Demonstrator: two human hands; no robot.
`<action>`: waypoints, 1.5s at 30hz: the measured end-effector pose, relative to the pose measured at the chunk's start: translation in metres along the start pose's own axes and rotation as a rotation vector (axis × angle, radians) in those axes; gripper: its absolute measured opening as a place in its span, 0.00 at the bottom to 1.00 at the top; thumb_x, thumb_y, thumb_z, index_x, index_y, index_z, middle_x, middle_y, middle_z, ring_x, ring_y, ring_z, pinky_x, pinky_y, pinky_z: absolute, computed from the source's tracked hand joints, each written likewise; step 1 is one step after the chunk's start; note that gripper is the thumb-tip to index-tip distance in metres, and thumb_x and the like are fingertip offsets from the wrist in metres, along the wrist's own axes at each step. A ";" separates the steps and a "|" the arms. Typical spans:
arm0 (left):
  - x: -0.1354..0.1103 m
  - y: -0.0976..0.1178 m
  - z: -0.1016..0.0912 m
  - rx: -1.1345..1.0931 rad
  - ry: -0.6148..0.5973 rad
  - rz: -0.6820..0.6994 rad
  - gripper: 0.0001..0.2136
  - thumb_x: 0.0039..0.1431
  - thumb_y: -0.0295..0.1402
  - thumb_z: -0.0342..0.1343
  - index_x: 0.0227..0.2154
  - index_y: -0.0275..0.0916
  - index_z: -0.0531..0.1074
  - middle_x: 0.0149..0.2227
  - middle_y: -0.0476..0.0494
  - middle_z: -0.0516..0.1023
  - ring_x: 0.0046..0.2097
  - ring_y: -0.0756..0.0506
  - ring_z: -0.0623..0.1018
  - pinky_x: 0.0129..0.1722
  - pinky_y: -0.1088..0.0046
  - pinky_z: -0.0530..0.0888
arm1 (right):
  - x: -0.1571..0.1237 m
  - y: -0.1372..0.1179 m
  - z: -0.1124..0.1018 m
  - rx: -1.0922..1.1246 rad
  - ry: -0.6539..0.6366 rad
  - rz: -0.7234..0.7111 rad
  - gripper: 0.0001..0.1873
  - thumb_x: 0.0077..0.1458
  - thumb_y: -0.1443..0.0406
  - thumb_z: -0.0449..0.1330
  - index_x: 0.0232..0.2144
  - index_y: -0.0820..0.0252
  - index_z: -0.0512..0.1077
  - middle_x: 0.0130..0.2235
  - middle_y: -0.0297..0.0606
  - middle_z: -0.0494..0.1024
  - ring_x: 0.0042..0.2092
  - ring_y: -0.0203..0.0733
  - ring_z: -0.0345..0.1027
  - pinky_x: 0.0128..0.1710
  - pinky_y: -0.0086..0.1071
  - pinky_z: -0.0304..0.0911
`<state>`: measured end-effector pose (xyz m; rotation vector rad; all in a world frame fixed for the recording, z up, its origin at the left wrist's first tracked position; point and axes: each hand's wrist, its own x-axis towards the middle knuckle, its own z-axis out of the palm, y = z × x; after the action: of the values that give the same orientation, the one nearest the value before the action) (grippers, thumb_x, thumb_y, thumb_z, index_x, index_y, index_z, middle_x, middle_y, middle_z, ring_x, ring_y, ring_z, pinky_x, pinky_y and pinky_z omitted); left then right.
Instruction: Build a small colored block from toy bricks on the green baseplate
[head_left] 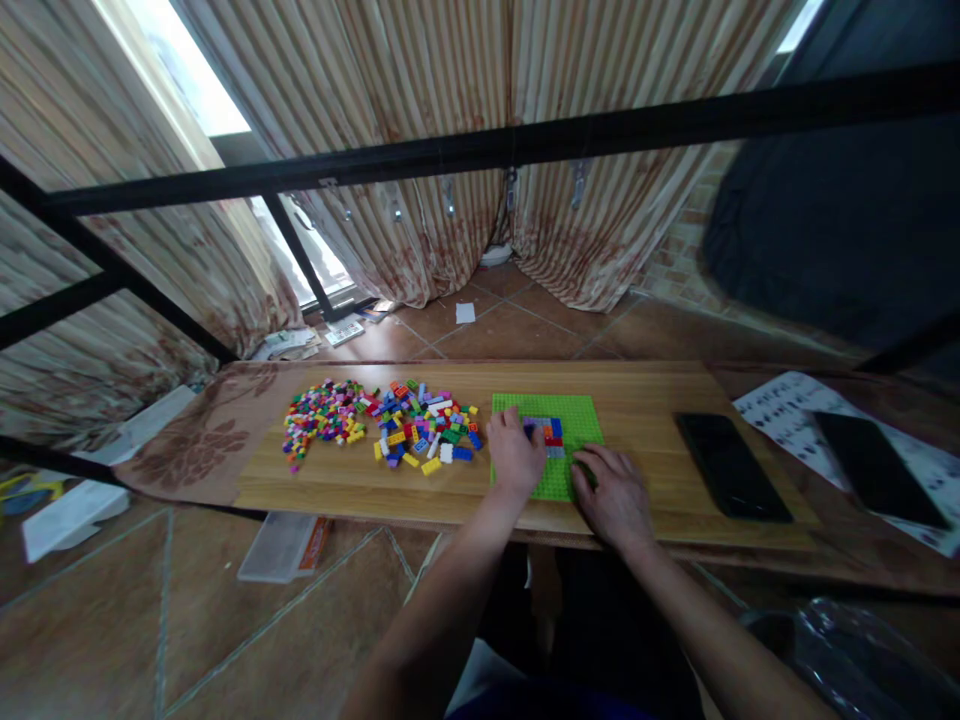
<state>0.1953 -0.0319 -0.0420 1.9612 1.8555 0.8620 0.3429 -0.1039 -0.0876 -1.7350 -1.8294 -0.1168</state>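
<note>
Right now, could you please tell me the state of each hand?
Left hand: fingers on the bricks on the green baseplate; grip cannot be told.
Right hand: open, palm down on the green baseplate, nothing visibly held.

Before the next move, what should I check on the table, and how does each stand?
1. Green baseplate lies flat on the wooden board: ok.
2. Left hand touches the built bricks on the baseplate: ok.
3. Right hand rests on the baseplate's near edge: ok.
4. Either hand holding a brick: cannot tell.
5. Loose bricks lie left of the baseplate: ok.
6. Black phone lies apart from the baseplate, to the right: ok.
</note>
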 end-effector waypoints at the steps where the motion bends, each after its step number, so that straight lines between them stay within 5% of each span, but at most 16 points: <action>1: 0.000 0.000 0.001 0.005 0.001 -0.006 0.21 0.55 0.35 0.56 0.51 0.32 0.65 0.47 0.32 0.70 0.51 0.37 0.70 0.51 0.60 0.66 | 0.000 0.000 0.000 0.000 0.001 -0.001 0.15 0.59 0.59 0.52 0.41 0.59 0.74 0.47 0.45 0.74 0.47 0.49 0.64 0.47 0.44 0.61; 33: -0.002 0.006 0.009 -0.041 -0.002 -0.146 0.18 0.53 0.32 0.58 0.47 0.35 0.68 0.46 0.34 0.73 0.50 0.38 0.71 0.51 0.59 0.66 | -0.002 0.005 0.003 -0.009 0.036 -0.049 0.15 0.59 0.59 0.51 0.40 0.59 0.74 0.45 0.45 0.75 0.45 0.49 0.65 0.46 0.44 0.63; 40: -0.022 0.005 -0.024 -0.028 0.099 0.032 0.15 0.59 0.35 0.51 0.47 0.34 0.69 0.43 0.36 0.73 0.48 0.39 0.71 0.50 0.60 0.67 | -0.003 0.008 0.007 -0.052 0.057 -0.080 0.15 0.59 0.59 0.51 0.40 0.59 0.74 0.45 0.46 0.75 0.45 0.49 0.66 0.45 0.45 0.63; 45: -0.046 -0.050 -0.074 -0.095 0.181 0.144 0.11 0.60 0.32 0.50 0.45 0.42 0.70 0.43 0.42 0.74 0.47 0.43 0.72 0.49 0.64 0.70 | -0.003 0.008 0.007 -0.037 0.064 -0.083 0.16 0.59 0.58 0.51 0.39 0.59 0.74 0.45 0.45 0.75 0.45 0.49 0.66 0.46 0.44 0.64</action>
<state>0.1118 -0.0841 -0.0248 2.0367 1.7468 1.1838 0.3476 -0.1024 -0.0972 -1.6616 -1.8632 -0.2390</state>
